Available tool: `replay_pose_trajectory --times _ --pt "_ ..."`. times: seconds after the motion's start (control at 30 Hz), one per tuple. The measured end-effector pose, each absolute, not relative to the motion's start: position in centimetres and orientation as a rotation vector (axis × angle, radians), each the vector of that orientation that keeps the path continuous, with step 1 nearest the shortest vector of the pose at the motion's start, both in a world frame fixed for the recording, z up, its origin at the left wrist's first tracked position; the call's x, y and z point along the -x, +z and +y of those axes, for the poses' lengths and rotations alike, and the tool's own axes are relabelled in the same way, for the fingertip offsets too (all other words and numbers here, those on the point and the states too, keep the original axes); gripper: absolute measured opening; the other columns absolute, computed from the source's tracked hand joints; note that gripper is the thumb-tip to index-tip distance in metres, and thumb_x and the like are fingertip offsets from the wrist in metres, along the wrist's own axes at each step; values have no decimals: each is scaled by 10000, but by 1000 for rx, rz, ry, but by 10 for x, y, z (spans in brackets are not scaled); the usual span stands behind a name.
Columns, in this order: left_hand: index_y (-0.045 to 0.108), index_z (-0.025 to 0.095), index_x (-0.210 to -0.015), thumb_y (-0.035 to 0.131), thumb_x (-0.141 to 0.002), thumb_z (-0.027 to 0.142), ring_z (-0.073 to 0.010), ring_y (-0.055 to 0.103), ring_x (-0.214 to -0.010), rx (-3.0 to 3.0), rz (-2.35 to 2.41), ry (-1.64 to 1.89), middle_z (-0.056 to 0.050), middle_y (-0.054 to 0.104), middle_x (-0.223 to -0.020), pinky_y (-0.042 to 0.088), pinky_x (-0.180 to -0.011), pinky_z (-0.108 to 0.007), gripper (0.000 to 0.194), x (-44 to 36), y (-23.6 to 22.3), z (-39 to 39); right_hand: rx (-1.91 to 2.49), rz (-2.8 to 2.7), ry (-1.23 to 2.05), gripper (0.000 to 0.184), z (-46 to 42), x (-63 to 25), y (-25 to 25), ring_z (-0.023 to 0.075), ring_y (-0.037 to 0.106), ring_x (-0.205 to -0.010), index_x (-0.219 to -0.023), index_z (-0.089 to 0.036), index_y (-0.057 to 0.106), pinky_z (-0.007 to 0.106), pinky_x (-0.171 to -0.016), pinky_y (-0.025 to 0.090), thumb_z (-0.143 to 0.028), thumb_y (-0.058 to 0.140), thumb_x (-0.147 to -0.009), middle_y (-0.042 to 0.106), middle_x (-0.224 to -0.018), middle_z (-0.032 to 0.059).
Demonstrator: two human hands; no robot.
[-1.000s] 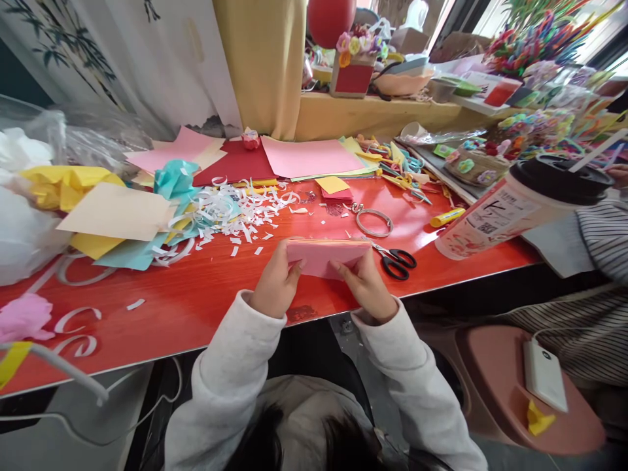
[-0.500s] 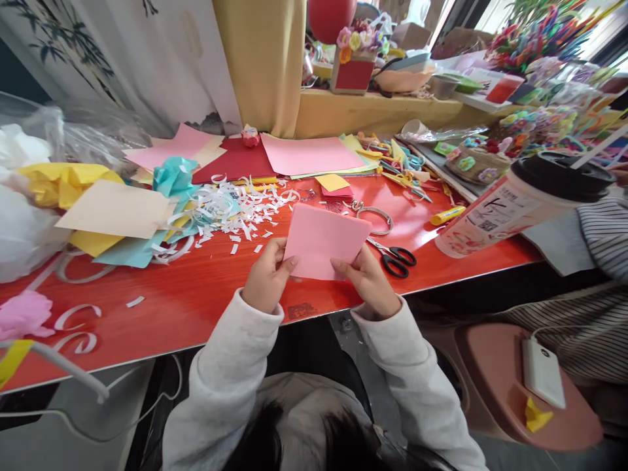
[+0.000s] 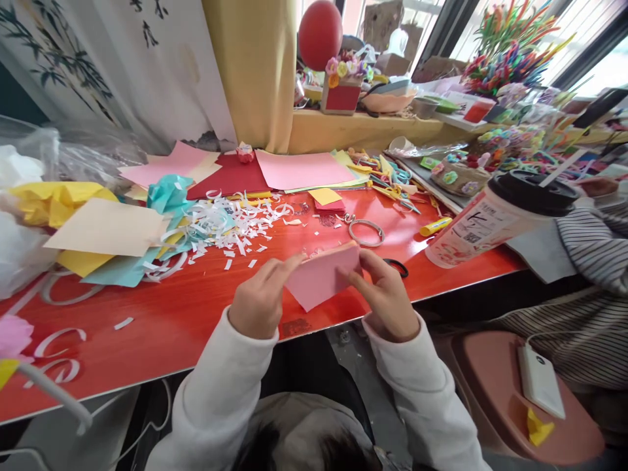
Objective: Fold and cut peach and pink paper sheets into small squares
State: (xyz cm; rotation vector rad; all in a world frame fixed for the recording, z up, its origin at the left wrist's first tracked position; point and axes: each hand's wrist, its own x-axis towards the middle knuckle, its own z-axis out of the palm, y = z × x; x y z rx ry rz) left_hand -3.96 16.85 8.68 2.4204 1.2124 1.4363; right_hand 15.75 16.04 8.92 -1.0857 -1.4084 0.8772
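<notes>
A pink sheet of paper (image 3: 318, 281) is held just above the near edge of the red table, its top edge tilted toward me. My left hand (image 3: 260, 294) grips its left side, the index finger reaching along the upper edge. On the right side, my right hand (image 3: 387, 291) pinches the paper between thumb and fingers. Behind my right hand, one black loop of the scissors (image 3: 398, 267) shows; the rest is hidden. Just beyond the paper lies a metal ring (image 3: 367, 233). A small stack of yellow and red paper squares (image 3: 326, 197) sits farther back.
White paper shreds (image 3: 230, 222) cover the table left of centre, with coloured sheets (image 3: 105, 226) beside them. A lidded drink cup (image 3: 490, 222) stands at the right, near another person's striped sleeve (image 3: 593, 245). A yellow glue stick (image 3: 436, 226) lies by the cup.
The pink paper has tipped from facing me to a slanted, turned position. My left fingers have moved up onto its top edge, and my right hand now covers most of the scissors.
</notes>
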Motion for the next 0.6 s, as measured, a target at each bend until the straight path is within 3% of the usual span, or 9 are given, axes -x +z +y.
replay_pose_trajectory --times 0.1,0.2,0.3,0.4,0.5,0.6 --pt "477 262 -1224 499 -827 179 -89 507 -538 -2197 1208 1570 -50 638 -974 450 -532 -223 405 35 95 165 1010 -1300 907 161 160 -150 86 204 591 -916 -971 -239 576 358 -832 492 -299 586 -822 636 -949 28" --pt "440 236 -1187 587 -786 275 -91 488 -484 -1900 1207 1457 -59 642 -959 442 -482 -238 429 32 83 167 993 -1274 862 200 160 -144 73 199 564 -983 -1036 -242 512 349 -879 469 -310 541 -850 602 -1035 47" --pt "499 213 -999 524 -830 310 -177 633 -731 -1792 1239 1292 -59 663 -878 498 -681 -308 196 33 62 170 1068 -1457 856 251 158 -140 57 205 536 -1031 -1088 -238 428 362 -927 438 -330 499 -866 560 -1076 76" --pt "486 210 -993 490 -849 329 -212 633 -899 -1738 1199 1257 -74 660 -947 483 -790 -346 187 32 49 169 1103 -1544 829 273 154 -137 46 200 530 -1024 -1113 -224 356 362 -918 439 -305 465 -877 534 -1076 94" --pt "483 205 -1010 484 -852 328 -191 638 -835 -1769 1195 1305 -75 659 -955 487 -764 -324 200 30 54 168 1110 -1508 777 203 157 -147 54 196 560 -914 -1050 -227 383 350 -812 484 -301 457 -876 553 -994 76" --pt "465 199 -1117 505 -837 301 -134 593 -629 -1926 1383 1331 -76 633 -1033 493 -671 -307 301 28 84 180 1137 -1465 684 166 183 -190 83 164 554 -669 -996 -246 407 306 -587 499 -303 481 -859 547 -834 21"
